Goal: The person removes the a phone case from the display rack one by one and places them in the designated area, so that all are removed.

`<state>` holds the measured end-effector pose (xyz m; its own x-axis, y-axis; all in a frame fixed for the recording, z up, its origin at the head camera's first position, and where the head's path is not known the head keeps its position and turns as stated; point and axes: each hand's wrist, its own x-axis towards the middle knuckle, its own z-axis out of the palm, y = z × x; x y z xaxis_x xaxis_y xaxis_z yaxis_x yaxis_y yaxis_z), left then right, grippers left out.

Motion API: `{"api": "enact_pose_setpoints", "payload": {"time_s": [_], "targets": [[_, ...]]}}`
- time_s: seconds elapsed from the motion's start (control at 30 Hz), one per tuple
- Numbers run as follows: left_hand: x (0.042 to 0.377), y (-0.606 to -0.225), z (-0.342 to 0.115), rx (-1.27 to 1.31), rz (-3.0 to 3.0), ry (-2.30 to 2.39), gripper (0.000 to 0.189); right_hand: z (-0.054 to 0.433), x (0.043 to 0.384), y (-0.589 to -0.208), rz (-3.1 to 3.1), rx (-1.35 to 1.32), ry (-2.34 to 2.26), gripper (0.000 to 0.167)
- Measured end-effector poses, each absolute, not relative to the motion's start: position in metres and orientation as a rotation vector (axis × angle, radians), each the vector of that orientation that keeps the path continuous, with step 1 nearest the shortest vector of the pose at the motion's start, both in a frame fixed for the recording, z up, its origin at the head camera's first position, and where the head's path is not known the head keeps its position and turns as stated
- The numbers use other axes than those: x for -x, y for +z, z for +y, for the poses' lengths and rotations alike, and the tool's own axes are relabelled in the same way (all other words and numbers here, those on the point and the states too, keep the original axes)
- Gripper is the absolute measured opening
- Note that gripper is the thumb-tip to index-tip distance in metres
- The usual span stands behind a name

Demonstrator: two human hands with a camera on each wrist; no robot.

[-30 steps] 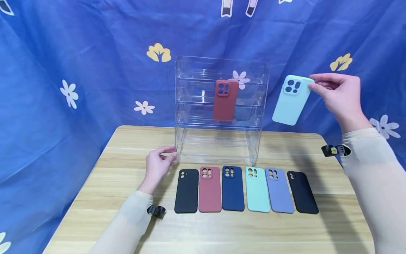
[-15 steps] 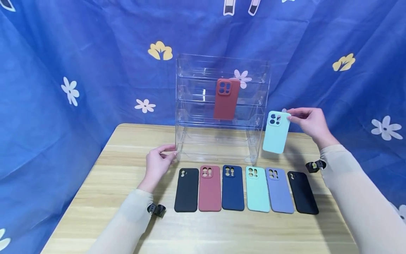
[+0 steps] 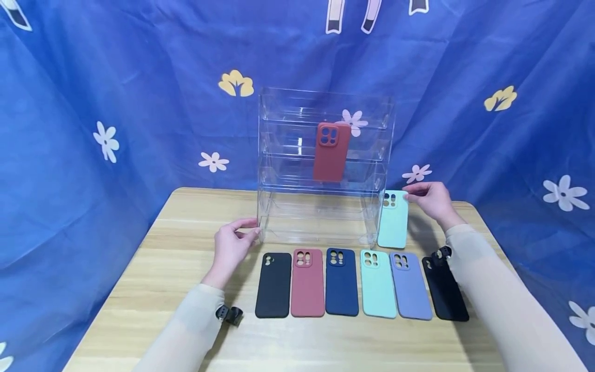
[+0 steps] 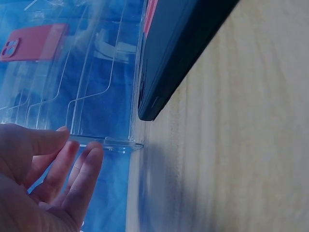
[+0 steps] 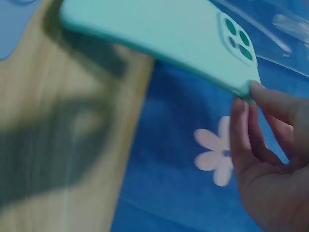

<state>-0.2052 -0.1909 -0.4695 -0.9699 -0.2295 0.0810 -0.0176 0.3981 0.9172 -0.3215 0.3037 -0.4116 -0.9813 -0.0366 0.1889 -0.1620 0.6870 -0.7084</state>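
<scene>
My right hand pinches a mint green phone case by its upper corner, thumb on one side and fingers on the other. The case hangs nearly upright at the right side of the clear tiered display rack, its left edge overlapping the rack's side in the head view. With thumb and fingertips, my left hand holds the rack's left edge; the left wrist view shows that grip at the clear rim. A red phone case leans upright in the rack's middle tiers.
In front of the rack several phone cases lie in a row: black, dusty red, navy, mint, lavender and black. Behind the wooden table hangs a blue patterned curtain.
My right hand has brought the mint case down and left, from raised at the right to low beside the rack. The left hand stays at the rack's edge.
</scene>
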Motion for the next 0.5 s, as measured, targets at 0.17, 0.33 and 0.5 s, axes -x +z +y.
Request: {"api": "enact_pose_setpoints", "payload": {"time_s": [0.17, 0.33, 0.5], "targets": [[0.205, -0.471, -0.190, -0.240, -2.445, -1.604, 0.026, 0.301, 0.333, -0.442, -2.741, -0.164, 1.065, 0.020], [0.205, -0.472, -0.190, -0.237, -2.452, -1.600, 0.027, 0.302, 0.341, -0.470, -2.783, -0.174, 1.054, 0.019], [0.204, -0.472, -0.190, -0.246, -2.449, -1.602, 0.028, 0.303, 0.346, -0.485, -2.832, -0.166, 1.136, 0.020]]}}
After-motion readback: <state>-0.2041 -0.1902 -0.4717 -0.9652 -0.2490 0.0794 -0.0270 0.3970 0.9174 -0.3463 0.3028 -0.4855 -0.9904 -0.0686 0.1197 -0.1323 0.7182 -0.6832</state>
